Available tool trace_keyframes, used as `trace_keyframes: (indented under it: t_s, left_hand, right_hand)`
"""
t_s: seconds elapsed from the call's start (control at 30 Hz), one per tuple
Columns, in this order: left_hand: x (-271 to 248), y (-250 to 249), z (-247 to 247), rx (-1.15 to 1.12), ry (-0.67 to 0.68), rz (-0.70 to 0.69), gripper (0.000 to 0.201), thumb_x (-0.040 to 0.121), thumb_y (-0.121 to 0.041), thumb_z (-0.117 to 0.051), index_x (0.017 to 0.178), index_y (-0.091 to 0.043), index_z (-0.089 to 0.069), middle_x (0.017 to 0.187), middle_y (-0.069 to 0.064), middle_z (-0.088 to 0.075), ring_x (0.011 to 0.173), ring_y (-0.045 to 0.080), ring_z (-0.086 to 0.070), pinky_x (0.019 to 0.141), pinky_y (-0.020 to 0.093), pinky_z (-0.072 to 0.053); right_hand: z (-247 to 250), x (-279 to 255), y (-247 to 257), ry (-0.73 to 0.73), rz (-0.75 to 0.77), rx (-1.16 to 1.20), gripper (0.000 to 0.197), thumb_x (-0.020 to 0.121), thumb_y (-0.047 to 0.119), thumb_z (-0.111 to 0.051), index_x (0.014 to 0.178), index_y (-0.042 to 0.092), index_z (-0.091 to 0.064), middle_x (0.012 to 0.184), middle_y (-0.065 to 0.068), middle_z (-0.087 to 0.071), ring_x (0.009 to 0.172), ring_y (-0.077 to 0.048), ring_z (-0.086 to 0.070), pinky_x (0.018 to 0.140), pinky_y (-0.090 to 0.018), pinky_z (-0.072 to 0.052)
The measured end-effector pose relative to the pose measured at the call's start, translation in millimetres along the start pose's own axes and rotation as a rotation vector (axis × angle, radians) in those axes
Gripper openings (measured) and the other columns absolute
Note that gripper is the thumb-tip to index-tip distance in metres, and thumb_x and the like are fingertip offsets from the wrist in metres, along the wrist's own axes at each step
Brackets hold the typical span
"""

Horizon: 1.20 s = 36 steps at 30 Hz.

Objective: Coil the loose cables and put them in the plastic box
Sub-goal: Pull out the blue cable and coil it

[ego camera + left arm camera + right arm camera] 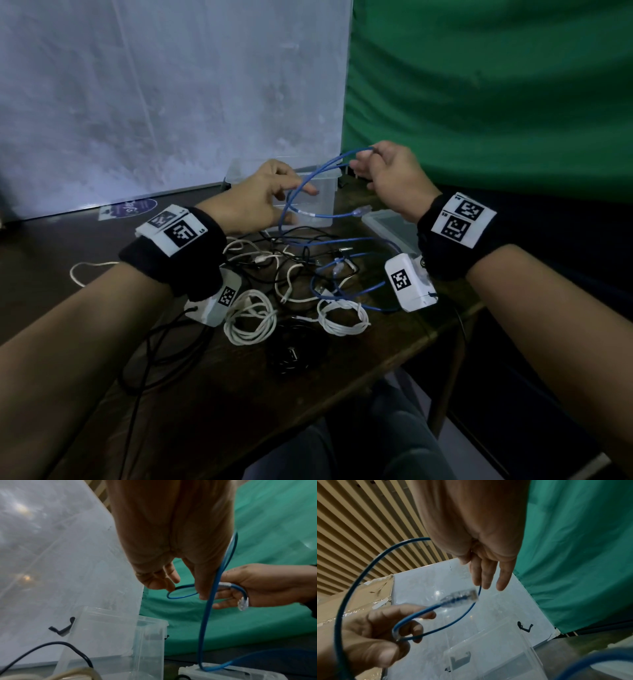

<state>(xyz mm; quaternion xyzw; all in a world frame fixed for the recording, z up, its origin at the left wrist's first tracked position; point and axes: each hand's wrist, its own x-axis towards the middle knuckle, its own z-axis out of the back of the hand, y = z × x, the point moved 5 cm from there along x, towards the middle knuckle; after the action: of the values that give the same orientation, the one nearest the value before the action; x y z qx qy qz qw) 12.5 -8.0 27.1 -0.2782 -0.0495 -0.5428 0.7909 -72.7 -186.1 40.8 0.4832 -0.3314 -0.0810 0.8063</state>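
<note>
A blue network cable [322, 215] arcs in the air between both hands, above the clear plastic box [325, 205]. My left hand [274, 202] pinches it near its white label, and the clear plug [363, 209] sticks out to the right. In the right wrist view the left hand [373, 635] grips a small bend of the cable [342, 599]. My right hand [383, 171] is higher and holds the far part of the loop in curled fingers. The rest of the blue cable [205, 615] hangs down to the table. The box [111, 635] is open; no cable shows inside it.
The box lid [387, 222] lies right of the box. A tangle of white and black cables [274, 267] covers the table [239, 394] below my hands, with two coiled white cables [250, 318] and a black coil [294, 356] nearer me. The table's edge runs close on the right.
</note>
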Motion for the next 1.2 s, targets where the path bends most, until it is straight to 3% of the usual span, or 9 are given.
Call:
trace_keyframes:
  t_s: [0.1, 0.27, 0.33, 0.47, 0.57, 0.8, 0.93, 1.07, 1.2]
  left_hand:
    - [0, -4, 0, 0.031, -0.017, -0.05, 0.027, 0.073, -0.017, -0.078, 0.097, -0.027, -0.069, 0.105, 0.003, -0.05, 0.094, 0.01, -0.051, 0.091, 0.026, -0.045]
    - [0, -1, 14, -0.125, -0.152, 0.111, 0.02, 0.092, -0.025, -0.057, 0.09, -0.009, -0.07, 0.068, -0.006, -0.062, 0.052, -0.007, -0.054, 0.055, 0.006, -0.041]
    - [0, 0, 13, -0.285, -0.151, 0.179, 0.034, 0.099, -0.025, -0.043, 0.099, 0.0, -0.065, 0.072, 0.002, -0.062, 0.049, -0.002, -0.053, 0.055, 0.009, -0.045]
    - [-2, 0, 11, -0.481, -0.167, 0.214, 0.047, 0.103, -0.034, -0.028, 0.101, -0.003, -0.063, 0.075, 0.007, -0.062, 0.053, 0.005, -0.054, 0.057, 0.015, -0.048]
    - [-2, -1, 10, -0.565, -0.186, 0.257, 0.06, 0.098, -0.052, -0.022, 0.101, -0.009, -0.065, 0.078, 0.005, -0.062, 0.061, 0.011, -0.053, 0.058, 0.016, -0.047]
    - [2, -3, 13, -0.367, -0.208, 0.206, 0.043, 0.1, -0.035, -0.039, 0.099, -0.004, -0.068, 0.07, 0.004, -0.055, 0.057, 0.014, -0.048, 0.054, 0.017, -0.044]
    - [5, -1, 11, -0.173, -0.183, 0.216, 0.042, 0.098, -0.038, -0.044, 0.081, -0.009, -0.07, 0.064, 0.002, -0.057, 0.056, 0.018, -0.05, 0.053, 0.02, -0.045]
    - [9, -7, 8, -0.147, -0.202, 0.203, 0.041, 0.097, -0.037, -0.045, 0.067, -0.017, -0.063, 0.059, 0.001, -0.055, 0.051, 0.012, -0.048, 0.05, 0.017, -0.044]
    - [12, -11, 7, -0.24, -0.226, 0.191, 0.041, 0.098, -0.034, -0.045, 0.066, -0.016, -0.062, 0.061, 0.0, -0.055, 0.044, 0.002, -0.047, 0.047, 0.016, -0.044]
  right_hand:
    - [3, 1, -2, -0.018, -0.007, 0.095, 0.021, 0.1, 0.012, -0.039, 0.088, 0.01, -0.055, 0.097, -0.015, -0.066, 0.073, -0.003, -0.064, 0.053, -0.005, -0.043]
    - [8, 4, -7, 0.032, 0.051, -0.071, 0.032, 0.091, 0.025, -0.056, 0.067, 0.004, -0.061, 0.06, -0.012, -0.05, 0.05, -0.012, -0.046, 0.053, -0.025, -0.037]
    - [8, 3, -11, 0.074, 0.04, -0.178, 0.031, 0.091, 0.025, -0.059, 0.066, 0.007, -0.061, 0.058, -0.01, -0.042, 0.047, -0.007, -0.034, 0.048, -0.023, -0.028]
    - [1, -3, -11, 0.148, -0.041, 0.066, 0.018, 0.094, 0.008, -0.055, 0.078, 0.007, -0.063, 0.065, -0.008, -0.058, 0.051, -0.009, -0.058, 0.051, -0.017, -0.047]
    - [-4, -9, -9, 0.184, -0.087, 0.219, 0.02, 0.094, -0.002, -0.05, 0.081, 0.006, -0.063, 0.055, -0.002, -0.053, 0.042, -0.006, -0.051, 0.046, -0.014, -0.046]
    - [-12, -16, -4, 0.312, -0.207, 0.322, 0.039, 0.087, -0.014, -0.033, 0.118, -0.007, -0.057, 0.066, -0.007, -0.054, 0.047, -0.012, -0.04, 0.051, -0.021, -0.035]
    - [-17, -22, 2, 0.464, -0.27, 0.436, 0.04, 0.085, 0.0, -0.027, 0.104, 0.004, -0.062, 0.069, -0.01, -0.058, 0.053, -0.015, -0.04, 0.055, -0.025, -0.033]
    - [-25, -24, 3, 0.443, -0.072, 0.106, 0.018, 0.097, 0.018, -0.05, 0.086, 0.016, -0.064, 0.063, -0.005, -0.043, 0.05, -0.009, -0.034, 0.049, -0.021, -0.025]
    - [-27, -21, 1, 0.399, 0.01, -0.017, 0.026, 0.099, 0.014, -0.047, 0.073, 0.015, -0.053, 0.064, -0.002, -0.044, 0.038, 0.0, -0.042, 0.042, -0.011, -0.032]
